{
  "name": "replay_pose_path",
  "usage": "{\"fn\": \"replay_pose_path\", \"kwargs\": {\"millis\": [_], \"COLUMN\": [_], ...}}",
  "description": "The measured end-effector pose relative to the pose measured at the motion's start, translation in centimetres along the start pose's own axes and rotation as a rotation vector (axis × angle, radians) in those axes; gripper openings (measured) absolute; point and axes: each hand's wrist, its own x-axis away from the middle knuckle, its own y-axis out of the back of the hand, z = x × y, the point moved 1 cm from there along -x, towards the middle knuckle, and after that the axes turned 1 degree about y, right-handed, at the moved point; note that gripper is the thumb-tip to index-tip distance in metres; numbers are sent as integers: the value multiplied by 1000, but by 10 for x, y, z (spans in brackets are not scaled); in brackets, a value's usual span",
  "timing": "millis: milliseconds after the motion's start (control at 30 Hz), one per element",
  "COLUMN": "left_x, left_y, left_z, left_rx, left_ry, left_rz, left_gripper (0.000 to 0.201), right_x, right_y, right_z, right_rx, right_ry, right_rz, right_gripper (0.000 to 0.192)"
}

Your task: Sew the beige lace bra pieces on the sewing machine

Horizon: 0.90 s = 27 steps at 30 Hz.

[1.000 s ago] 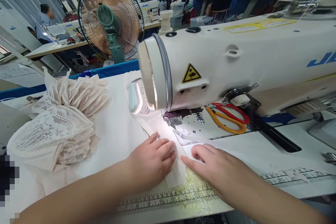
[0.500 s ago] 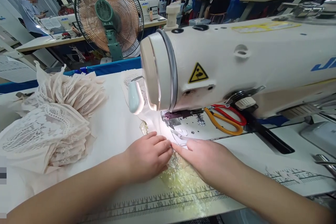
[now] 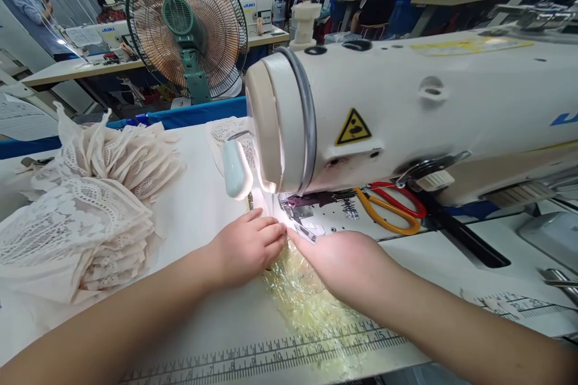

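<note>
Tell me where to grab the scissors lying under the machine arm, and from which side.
Take the scissors by the looped handles, red and orange, which point right and lie flat on the machine bed. Come from the front right: the sewing machine arm overhangs them from above, and the blade end points left towards the needle area, where the left hand and right hand press.

A garment sewing workshop: behind the white industrial sewing machine [image 3: 406,114], rows of machine worktops [image 3: 135,63]; left, stacked cream lace pieces [image 3: 85,204].

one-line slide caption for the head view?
Left hand and right hand press fabric flat at the sewing machine needle, lace stack alongside, scissors behind.
</note>
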Motion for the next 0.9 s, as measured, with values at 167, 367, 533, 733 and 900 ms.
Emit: {"fn": "replay_pose_path", "kwargs": {"millis": [167, 367, 533, 733, 900], "left_x": [1, -1, -2, -2, -4], "left_y": [-5, -9, -10, -9, -2], "left_z": [10, 22, 31, 38, 49], "left_rx": [20, 16, -16, -47, 66], "left_ry": [7, 45, 44, 176, 505], "left_rz": [54, 99, 80, 144, 0], "left_gripper": [29, 29, 27, 26, 25], "right_x": [-6, -5, 5, 22, 25], "right_y": [-3, -1, 1, -32, -64], "right_z": [2, 6, 9, 9, 8], "right_rx": [-32, -29, 23, 9, -22], "right_ry": [-19, -32, 0, 102, 79], "right_rz": [-110, -132, -82, -322, -722], "right_gripper": [88, 82, 86, 75, 53]}}
